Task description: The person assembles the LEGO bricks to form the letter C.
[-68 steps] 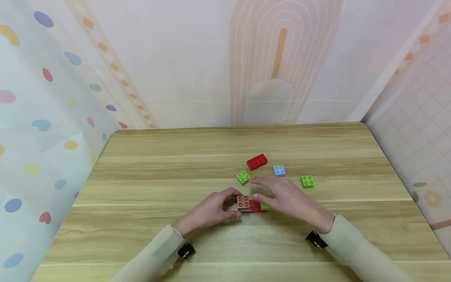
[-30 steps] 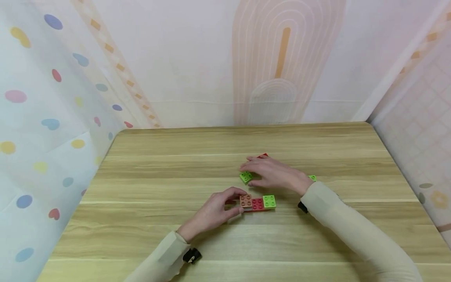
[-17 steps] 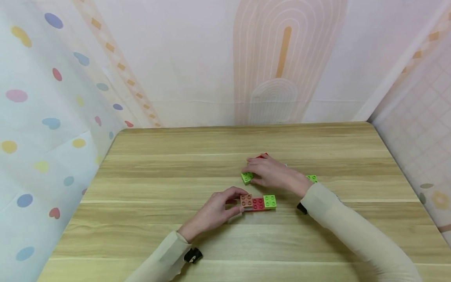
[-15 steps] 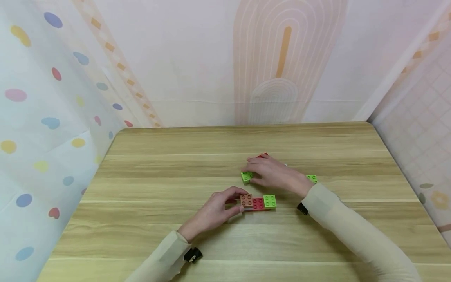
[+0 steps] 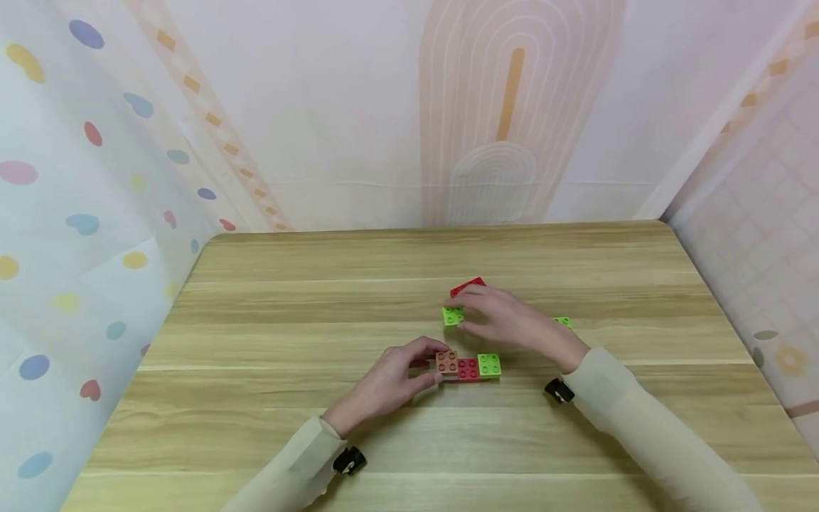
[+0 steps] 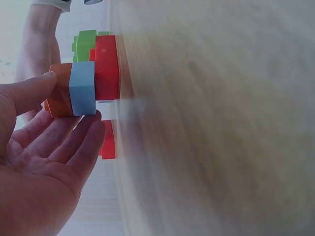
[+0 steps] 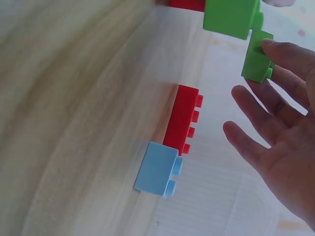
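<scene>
On the table lies a red brick (image 5: 468,369) that bears a green brick (image 5: 489,365) on its right end. Its left end carries a light blue brick (image 6: 82,91) with an orange brick (image 5: 446,362) on top. My left hand (image 5: 384,380) pinches this orange and blue stack, thumb on the near side and fingers behind. Beyond, my right hand (image 5: 512,323) pinches a loose green brick (image 7: 257,56) between thumb and fingers. In the right wrist view this brick is held up off the table, and the other fingers are spread.
Behind the right hand lies another long red brick (image 5: 468,286). Beside it sits a second light blue brick (image 7: 157,169), hidden from the head view by the hand. A third green brick (image 5: 563,322) shows past the right wrist. A patterned cloth (image 5: 345,128) hangs behind the wooden table (image 5: 307,284).
My right hand has gone from the joined bricks to the loose green brick, gripped it and raised it, turning it and shifting it slightly right. The left hand keeps its hold.
</scene>
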Tool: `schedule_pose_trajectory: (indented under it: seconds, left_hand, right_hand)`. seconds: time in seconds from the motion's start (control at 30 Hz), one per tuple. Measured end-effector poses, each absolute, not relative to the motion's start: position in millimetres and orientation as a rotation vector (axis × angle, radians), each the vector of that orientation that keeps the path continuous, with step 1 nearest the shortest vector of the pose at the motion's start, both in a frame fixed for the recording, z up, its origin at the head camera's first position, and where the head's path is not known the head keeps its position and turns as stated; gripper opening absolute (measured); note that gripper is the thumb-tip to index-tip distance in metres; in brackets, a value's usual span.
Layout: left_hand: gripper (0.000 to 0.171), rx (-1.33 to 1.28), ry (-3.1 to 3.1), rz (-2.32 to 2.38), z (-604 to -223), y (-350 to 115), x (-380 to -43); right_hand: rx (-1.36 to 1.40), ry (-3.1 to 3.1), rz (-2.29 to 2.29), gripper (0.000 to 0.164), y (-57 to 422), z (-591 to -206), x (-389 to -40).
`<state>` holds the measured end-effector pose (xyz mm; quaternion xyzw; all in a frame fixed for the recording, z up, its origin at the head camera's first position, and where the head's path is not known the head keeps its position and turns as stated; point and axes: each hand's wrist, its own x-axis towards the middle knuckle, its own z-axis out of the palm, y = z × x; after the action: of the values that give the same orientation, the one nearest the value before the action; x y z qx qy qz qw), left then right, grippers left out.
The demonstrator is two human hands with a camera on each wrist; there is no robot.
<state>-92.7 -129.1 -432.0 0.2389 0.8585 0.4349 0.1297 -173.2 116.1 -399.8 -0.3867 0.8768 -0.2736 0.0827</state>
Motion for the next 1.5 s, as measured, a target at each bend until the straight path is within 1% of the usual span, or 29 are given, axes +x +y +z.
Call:
schedule_pose_trajectory:
  seconds: [0.53, 0.93, 1.3, 1.5]
  left_hand:
    - [0.041, 0.672, 2.479, 1.290, -433.6, -127.2, -95.8]
    - [0.038, 0.682, 2.492, 1.304, -434.1, -127.0, -95.9]
    - [0.035, 0.680, 2.462, 1.351, -436.0, -126.6, -97.0]
    - [0.036, 0.689, 2.437, 1.369, -436.5, -127.4, -97.3]
  right_hand:
    - [-1.140, 2.650, -0.985, 0.047, 129.4, -392.3, -157.8]
    - [-1.186, 2.681, -0.991, 0.046, 132.0, -389.6, -144.7]
    - [-1.125, 2.692, -0.988, 0.047, 131.7, -388.3, -133.8]
    - [-1.154, 2.661, -1.043, 0.047, 130.6, -390.6, -131.0]
